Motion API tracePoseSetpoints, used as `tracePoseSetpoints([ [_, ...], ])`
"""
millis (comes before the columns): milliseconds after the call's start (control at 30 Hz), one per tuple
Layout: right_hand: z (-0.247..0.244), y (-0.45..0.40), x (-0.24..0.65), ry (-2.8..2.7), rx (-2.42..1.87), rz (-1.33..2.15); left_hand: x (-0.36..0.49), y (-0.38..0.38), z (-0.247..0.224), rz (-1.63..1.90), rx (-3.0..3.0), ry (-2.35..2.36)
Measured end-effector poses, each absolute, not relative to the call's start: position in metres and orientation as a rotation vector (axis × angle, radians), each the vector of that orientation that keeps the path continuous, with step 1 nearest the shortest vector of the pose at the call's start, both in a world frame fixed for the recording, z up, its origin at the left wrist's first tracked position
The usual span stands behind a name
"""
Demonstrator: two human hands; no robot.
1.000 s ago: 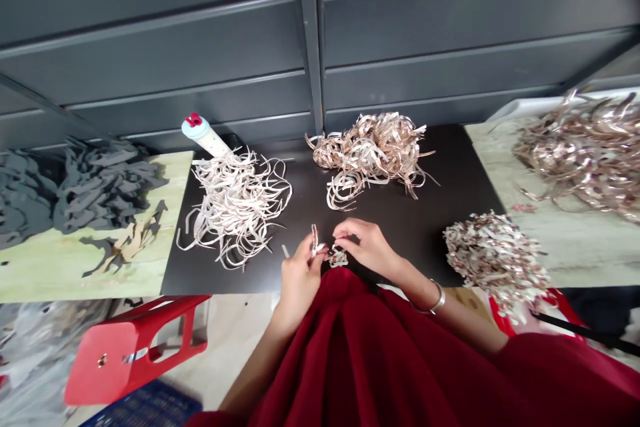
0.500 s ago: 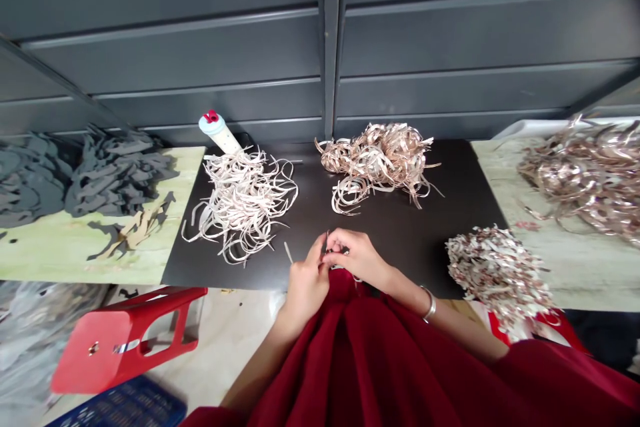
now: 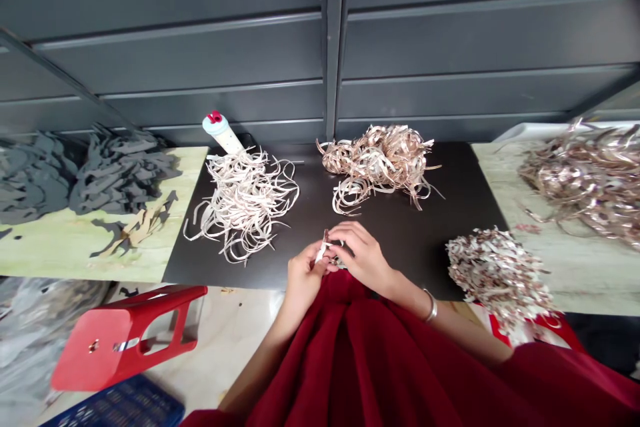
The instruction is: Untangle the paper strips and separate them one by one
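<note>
Close together at the front edge of the black tabletop point(image 3: 390, 240), my two hands work on one small strip point(image 3: 321, 252), whitish with a brownish-pink end. My left hand point(image 3: 306, 273) pinches it between thumb and fingers. Curled over its upper end, my right hand point(image 3: 363, 257) has its fingertips on the strip; how they grip is partly hidden. Ahead to the left lies a loose heap of pale strips point(image 3: 245, 203). Shiny rose-gold strips point(image 3: 383, 160) are piled ahead to the right. Beside my right forearm sits a bunch of short, knotted-looking white and rose-gold pieces point(image 3: 500, 273).
A pale bottle with a red-topped lid point(image 3: 223, 133) stands behind the pale heap. Grey cut pieces point(image 3: 123, 170) lie at the left, more rose-gold strips point(image 3: 595, 180) at the right. Grey panels point(image 3: 225, 53) rise behind. Below left are a red stool point(image 3: 95, 353) and blue crate point(image 3: 125, 403).
My left hand has turned and the strip between my hands now shows more plainly. My right fingers have spread over it. The view has shifted slightly; the heaps look unchanged.
</note>
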State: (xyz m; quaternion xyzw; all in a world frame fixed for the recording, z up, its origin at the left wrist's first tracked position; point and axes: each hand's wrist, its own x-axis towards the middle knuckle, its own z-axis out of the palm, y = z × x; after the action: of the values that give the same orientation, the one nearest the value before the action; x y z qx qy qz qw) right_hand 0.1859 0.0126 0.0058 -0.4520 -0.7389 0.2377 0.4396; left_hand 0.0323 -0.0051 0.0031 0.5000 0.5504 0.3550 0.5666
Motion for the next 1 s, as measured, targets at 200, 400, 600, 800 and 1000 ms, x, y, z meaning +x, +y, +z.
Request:
tracePoseSetpoints([
  [200,0.006,0.010,0.193,-1.900,-1.168,0.874,0.033,-0.009,0.000,0.835,1.192,1.280],
  [400,0.023,0.019,0.209,-1.778,-1.297,1.156,0.032,-0.010,0.006,0.779,1.260,1.296],
  [600,0.027,0.015,0.203,-1.897,-1.198,1.140,0.034,0.004,0.016,0.696,1.557,1.562],
  [800,0.027,0.020,0.218,-1.899,-1.222,1.185,0.031,0.002,0.009,0.767,1.752,1.620],
  [1000,0.005,0.041,0.235,-1.518,-1.030,1.730,0.023,-0.001,0.005,0.751,2.420,1.430],
])
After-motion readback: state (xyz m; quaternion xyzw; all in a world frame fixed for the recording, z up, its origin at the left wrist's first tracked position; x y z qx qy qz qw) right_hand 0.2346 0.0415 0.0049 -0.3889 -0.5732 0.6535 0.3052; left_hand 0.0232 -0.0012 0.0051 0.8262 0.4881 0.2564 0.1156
